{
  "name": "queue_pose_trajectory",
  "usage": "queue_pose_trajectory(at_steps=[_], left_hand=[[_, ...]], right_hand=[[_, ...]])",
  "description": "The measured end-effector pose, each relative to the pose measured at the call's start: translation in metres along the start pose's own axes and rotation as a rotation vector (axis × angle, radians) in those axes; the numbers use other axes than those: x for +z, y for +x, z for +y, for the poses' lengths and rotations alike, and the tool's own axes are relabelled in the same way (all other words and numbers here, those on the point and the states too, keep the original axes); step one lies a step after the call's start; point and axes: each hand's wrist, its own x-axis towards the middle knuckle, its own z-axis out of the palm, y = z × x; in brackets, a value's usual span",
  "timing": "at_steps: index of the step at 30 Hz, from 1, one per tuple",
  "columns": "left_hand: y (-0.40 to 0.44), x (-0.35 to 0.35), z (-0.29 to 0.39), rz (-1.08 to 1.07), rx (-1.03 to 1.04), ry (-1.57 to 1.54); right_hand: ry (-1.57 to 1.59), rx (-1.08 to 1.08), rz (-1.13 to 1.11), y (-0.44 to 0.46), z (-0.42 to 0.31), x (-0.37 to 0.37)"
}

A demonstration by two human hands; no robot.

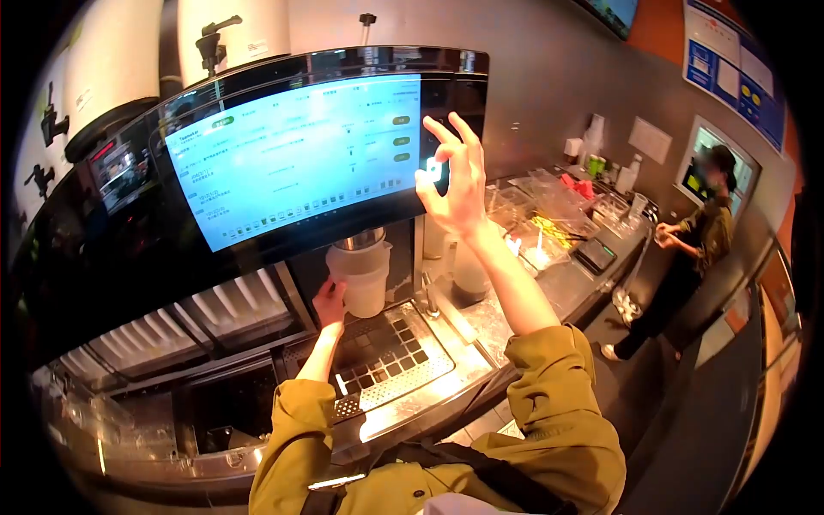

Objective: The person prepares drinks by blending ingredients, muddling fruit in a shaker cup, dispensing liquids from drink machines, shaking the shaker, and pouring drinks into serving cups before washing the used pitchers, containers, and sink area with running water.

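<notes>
My left hand (330,303) grips the left side of a pale translucent measuring jug (367,279). The jug stands upright beneath a metal outlet (360,239), above a drip tray with a square grid (386,365). My right hand (459,184) is raised at the black right border of a lit touchscreen (300,154). Its index finger and thumb curve around a small bright spot on that border, while the other fingers stretch upward. I see nothing held in it. Whether a fingertip touches the panel is unclear.
Several white containers (227,300) line the left, below the screen. To the right, a counter holds clear bins (549,202), a black scale (594,255) and bottles (629,174). A co-worker (708,227) stands by its far end. Large white tanks (116,60) rise behind the machine.
</notes>
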Motion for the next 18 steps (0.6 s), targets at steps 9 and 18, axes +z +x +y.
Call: queue_pose_trajectory(at_steps=[9,18], left_hand=[[-0.004,0.013,-0.016,0.102,0.051,-0.116],[-0.007,0.015,-0.015,0.127,-0.011,-0.039]], right_hand=[[0.154,-0.083,0.073,-0.007,0.01,-0.011],[0.49,0.32,-0.203,-0.142,0.013,-0.04]])
